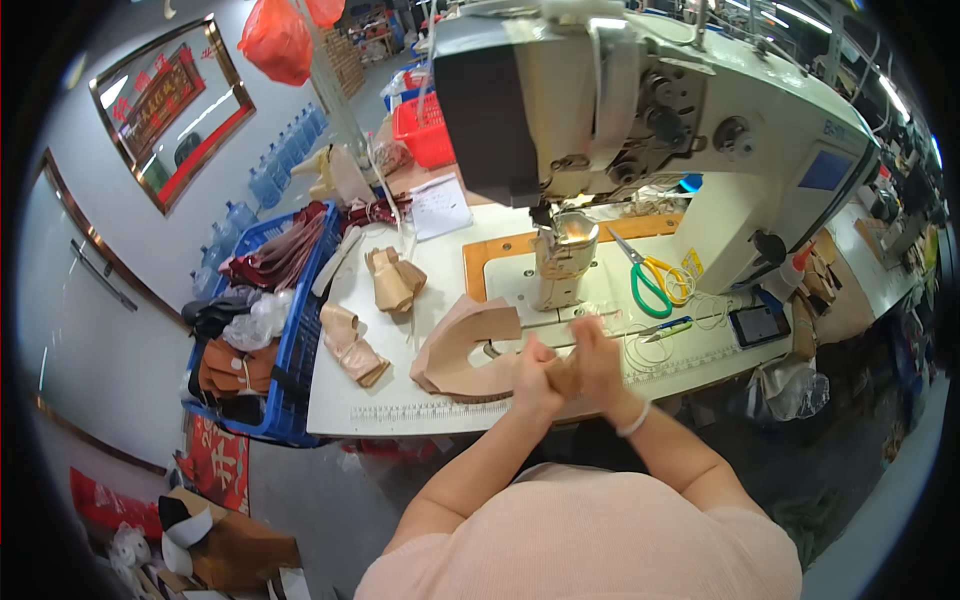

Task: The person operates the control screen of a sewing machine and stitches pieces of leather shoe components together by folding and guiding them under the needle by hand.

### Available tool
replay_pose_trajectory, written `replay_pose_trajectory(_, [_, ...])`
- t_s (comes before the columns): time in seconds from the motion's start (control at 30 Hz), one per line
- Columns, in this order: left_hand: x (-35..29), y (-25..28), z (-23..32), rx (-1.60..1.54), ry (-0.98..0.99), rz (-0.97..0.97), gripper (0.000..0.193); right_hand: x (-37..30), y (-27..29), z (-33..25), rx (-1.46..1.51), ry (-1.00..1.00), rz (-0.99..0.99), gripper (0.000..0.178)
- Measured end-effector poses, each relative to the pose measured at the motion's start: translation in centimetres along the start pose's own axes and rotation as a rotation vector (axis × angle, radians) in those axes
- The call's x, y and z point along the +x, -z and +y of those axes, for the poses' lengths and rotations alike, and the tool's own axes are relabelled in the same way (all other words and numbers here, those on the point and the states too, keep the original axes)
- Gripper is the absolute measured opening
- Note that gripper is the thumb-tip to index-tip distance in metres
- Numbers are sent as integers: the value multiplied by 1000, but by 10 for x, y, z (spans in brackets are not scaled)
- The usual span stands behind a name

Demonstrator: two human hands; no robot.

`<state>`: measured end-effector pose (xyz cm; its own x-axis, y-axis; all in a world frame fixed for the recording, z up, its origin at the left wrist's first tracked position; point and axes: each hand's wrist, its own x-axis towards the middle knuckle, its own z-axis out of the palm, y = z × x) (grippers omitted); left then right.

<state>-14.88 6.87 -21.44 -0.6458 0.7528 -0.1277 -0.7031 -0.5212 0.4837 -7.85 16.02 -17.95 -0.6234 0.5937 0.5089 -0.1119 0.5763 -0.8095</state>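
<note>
My left hand (537, 380) and my right hand (597, 370) meet at the front of the sewing table, both closed round a small tan leather piece (564, 377). Most of that piece is hidden by fingers, and the right hand is slightly smeared. Left of them lies a curved, pale pink-beige leather upper (450, 352), its near end beside my left hand. The post-bed sewing machine (565, 255) stands just beyond my hands. Scissors (652, 283) with green and yellow handles rest to its right. Nearer lie small thread snips (668, 328) and loose white thread.
Folded beige leather pieces (393, 280) lie at left on the white table (340, 400). A blue crate (300, 340) of leather parts adjoins the table's left edge. A measuring tape runs along the front edge. At right lies a dark phone (760, 325).
</note>
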Motion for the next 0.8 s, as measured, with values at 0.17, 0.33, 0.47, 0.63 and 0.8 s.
replay_pose_trajectory(0.17, [-8, -39, 8, 834, -388, 218, 20, 25, 34, 22, -5, -220, 60, 23])
replay_pose_trajectory(0.33, [-17, -46, 15, 1688, -870, -376, 29, 8, 55, 19, -171, 73, 193, 14])
replay_pose_trajectory(0.47, [-11, -24, 12, 1858, -718, -400, 23, 39, 113, 17, -346, 421, 264, 4])
replay_pose_trajectory(0.63, [-6, -41, 20, 1837, -515, -471, 12, 115, 250, -4, -125, 275, 968, 12])
replay_pose_trajectory(0.8, [-1, -34, 16, 1825, -511, -433, 14, 172, 306, -11, -563, 561, 1015, 29])
